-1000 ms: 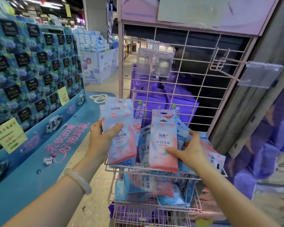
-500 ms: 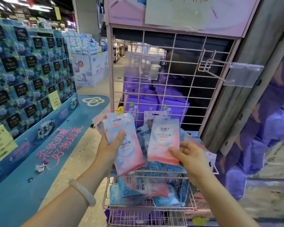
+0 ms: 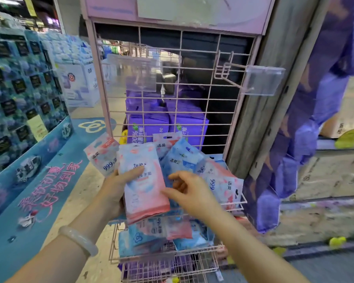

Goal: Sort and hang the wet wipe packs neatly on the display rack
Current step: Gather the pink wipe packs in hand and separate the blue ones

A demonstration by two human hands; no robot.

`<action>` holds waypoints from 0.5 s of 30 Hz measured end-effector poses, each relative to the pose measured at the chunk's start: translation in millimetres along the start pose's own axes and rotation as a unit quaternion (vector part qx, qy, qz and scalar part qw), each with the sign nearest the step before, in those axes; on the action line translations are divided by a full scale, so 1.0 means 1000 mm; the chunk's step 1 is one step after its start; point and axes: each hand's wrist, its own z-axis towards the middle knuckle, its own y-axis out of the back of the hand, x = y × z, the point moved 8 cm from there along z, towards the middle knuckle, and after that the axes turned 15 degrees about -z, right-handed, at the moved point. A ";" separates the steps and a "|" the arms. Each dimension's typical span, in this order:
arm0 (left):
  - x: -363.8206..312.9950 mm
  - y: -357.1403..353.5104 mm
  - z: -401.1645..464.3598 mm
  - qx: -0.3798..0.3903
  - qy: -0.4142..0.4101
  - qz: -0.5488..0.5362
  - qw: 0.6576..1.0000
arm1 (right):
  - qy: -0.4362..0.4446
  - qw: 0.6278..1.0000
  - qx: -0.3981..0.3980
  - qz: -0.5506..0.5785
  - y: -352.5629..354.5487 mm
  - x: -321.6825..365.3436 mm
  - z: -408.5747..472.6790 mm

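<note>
A pink wire display rack [image 3: 192, 94] stands in front of me. My left hand [image 3: 119, 186] grips a stack of pink-and-blue wet wipe packs [image 3: 143, 186], thumb across the front pack, with a second pack [image 3: 103, 156] fanned out behind to the left. My right hand [image 3: 188, 190] is beside the stack's right edge, fingers apart, holding nothing. Several more packs [image 3: 221, 180] lie jumbled in the rack's upper wire basket [image 3: 242, 201]. Others [image 3: 157, 233] fill the lower basket. Two bare hooks with clear price-tag holders [image 3: 262, 80] stick out of the grid.
Purple tissue boxes [image 3: 149, 123] sit behind the grid. A blue promotional stand [image 3: 29, 170] with stacked blue packs runs along the left. A grey pillar [image 3: 274, 78] and a purple-patterned hanging [image 3: 307, 139] are on the right.
My right hand has let go of the pink pack it held up; that pack now sits on the stack in my left hand. Both hands have dropped lower.
</note>
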 end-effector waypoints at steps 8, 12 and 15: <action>-0.037 0.003 -0.001 0.006 -0.085 -0.004 0.996 | -0.168 0.934 0.064 -0.309 0.077 -0.136 0.007; -0.056 0.031 -0.008 -0.028 -0.109 -0.003 0.994 | -0.207 0.928 0.059 -0.304 0.079 -0.146 0.010; -0.064 0.057 -0.014 -0.037 -0.105 -0.030 0.993 | -0.223 0.922 0.040 -0.315 0.087 -0.145 0.007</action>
